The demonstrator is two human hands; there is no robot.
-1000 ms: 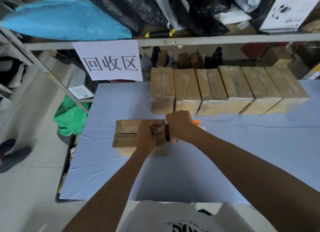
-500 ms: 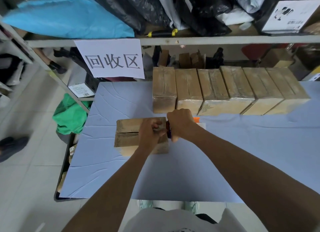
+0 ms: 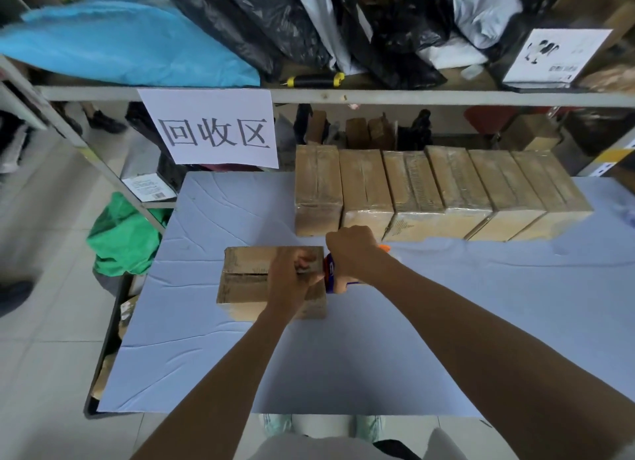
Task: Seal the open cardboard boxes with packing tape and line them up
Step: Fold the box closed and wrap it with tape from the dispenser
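Left hand (image 3: 292, 277) pressed closed on top right end of cardboard box (image 3: 251, 280), table (image 3: 343, 356) centre-left. Right hand (image 3: 350, 253) fisted around tape dispenser (image 3: 330, 274) at box's 3 o'clock edge. Sealed row (image 3: 439, 191) at 1 o'clock.

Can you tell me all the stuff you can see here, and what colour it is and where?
Sealed boxes: six, brown, in a row at the table's back.
Box being taped: one, brown, front left of the row.
Tape dispenser: one, purple and orange, at that box's right end.
Table: one, pale blue cover.
Paper sign: one, white with black characters, hanging from the shelf.
Blue bag: one, on the shelf, left.
Black bags: several, on the shelf.
Green cloth: one, left of the table.
Left hand: on the box top, grip closed on the tape.
Right hand: grip closed on the dispenser.
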